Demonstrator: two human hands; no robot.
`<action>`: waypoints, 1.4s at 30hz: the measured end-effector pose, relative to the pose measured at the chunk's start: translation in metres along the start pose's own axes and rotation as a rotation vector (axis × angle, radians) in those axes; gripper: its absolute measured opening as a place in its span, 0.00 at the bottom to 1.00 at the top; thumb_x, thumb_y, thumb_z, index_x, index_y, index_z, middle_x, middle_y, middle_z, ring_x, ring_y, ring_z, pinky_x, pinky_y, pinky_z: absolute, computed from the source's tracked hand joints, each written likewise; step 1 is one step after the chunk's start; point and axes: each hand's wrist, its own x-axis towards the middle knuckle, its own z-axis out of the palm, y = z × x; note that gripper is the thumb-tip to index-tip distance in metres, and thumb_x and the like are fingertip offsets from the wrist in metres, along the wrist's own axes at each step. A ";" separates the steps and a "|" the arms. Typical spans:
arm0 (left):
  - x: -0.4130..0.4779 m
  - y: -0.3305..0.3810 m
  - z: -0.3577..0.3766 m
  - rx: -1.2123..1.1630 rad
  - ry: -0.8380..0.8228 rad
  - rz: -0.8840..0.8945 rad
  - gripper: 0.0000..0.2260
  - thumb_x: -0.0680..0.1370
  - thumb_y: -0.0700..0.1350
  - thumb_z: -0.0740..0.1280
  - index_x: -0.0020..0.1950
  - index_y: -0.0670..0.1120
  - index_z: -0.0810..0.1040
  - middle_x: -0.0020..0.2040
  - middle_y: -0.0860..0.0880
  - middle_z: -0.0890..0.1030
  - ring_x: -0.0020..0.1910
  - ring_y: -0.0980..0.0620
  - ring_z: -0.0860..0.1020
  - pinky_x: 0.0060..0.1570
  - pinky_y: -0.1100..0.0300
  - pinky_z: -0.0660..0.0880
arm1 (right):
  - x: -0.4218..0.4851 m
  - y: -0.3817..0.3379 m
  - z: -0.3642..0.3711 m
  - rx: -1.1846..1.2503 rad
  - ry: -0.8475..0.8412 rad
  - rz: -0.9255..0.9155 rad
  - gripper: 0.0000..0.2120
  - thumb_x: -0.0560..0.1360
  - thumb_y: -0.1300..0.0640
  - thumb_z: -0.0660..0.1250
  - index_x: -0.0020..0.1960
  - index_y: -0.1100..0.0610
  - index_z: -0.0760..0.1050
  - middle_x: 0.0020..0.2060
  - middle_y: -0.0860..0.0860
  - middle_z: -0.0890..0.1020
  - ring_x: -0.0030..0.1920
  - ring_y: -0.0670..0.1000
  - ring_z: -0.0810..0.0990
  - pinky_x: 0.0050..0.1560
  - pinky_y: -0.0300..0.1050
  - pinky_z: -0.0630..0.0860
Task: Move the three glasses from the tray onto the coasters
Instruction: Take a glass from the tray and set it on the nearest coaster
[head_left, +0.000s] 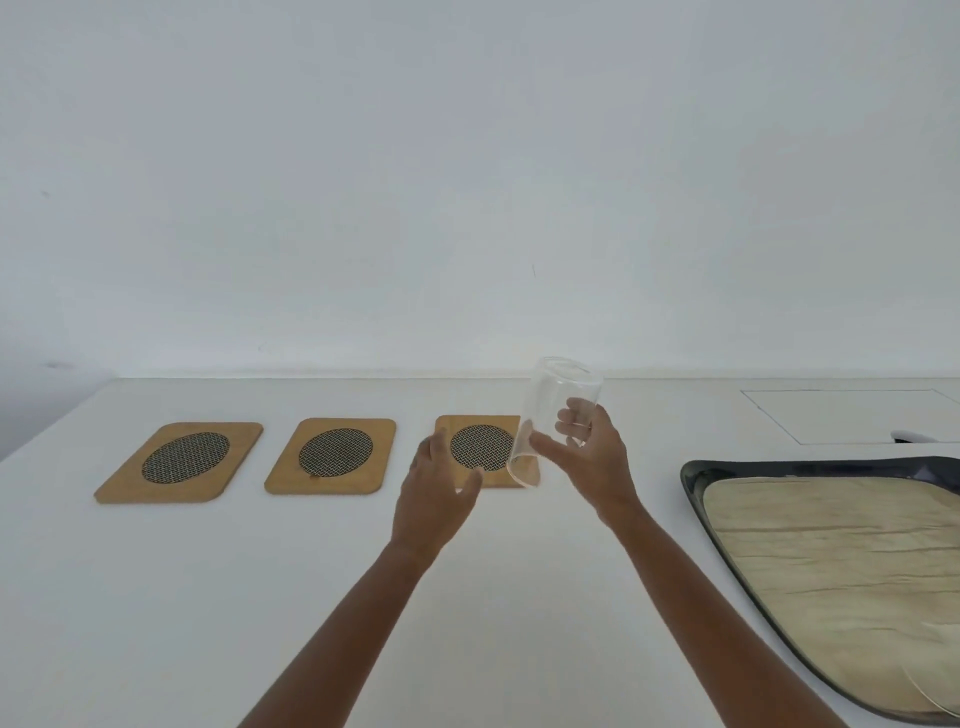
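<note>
Your right hand (587, 447) grips a clear glass (556, 415), tilted, over the right coaster (480, 449) at its 3 o'clock edge. Your left hand (441, 478) hovers spread and empty at 8 o'clock. The tray (696, 478) sits on the worktop (156, 597) at 3 o'clock.

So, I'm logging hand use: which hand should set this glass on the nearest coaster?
Probably the right hand: it already grips the tilted glass above the rightmost coaster. The left hand is open and empty beside it.
</note>
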 end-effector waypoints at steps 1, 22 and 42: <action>0.001 -0.009 0.002 0.036 -0.032 -0.008 0.29 0.77 0.47 0.63 0.73 0.40 0.55 0.73 0.42 0.63 0.71 0.45 0.65 0.66 0.53 0.65 | 0.006 -0.001 0.000 0.003 -0.016 0.000 0.29 0.65 0.63 0.75 0.63 0.61 0.67 0.53 0.53 0.75 0.55 0.53 0.75 0.57 0.42 0.70; 0.028 -0.094 0.052 0.311 -0.093 -0.086 0.31 0.79 0.57 0.53 0.75 0.41 0.48 0.78 0.44 0.53 0.77 0.49 0.50 0.75 0.56 0.45 | 0.074 0.025 0.042 -0.089 -0.122 0.058 0.30 0.64 0.65 0.75 0.62 0.62 0.66 0.60 0.59 0.75 0.63 0.55 0.73 0.64 0.49 0.70; 0.054 -0.112 0.051 0.269 -0.207 0.060 0.22 0.81 0.51 0.53 0.74 0.51 0.55 0.78 0.51 0.54 0.77 0.53 0.51 0.75 0.56 0.45 | 0.092 0.058 0.102 -0.164 0.136 0.123 0.33 0.61 0.59 0.77 0.58 0.63 0.63 0.60 0.59 0.72 0.61 0.54 0.73 0.49 0.39 0.66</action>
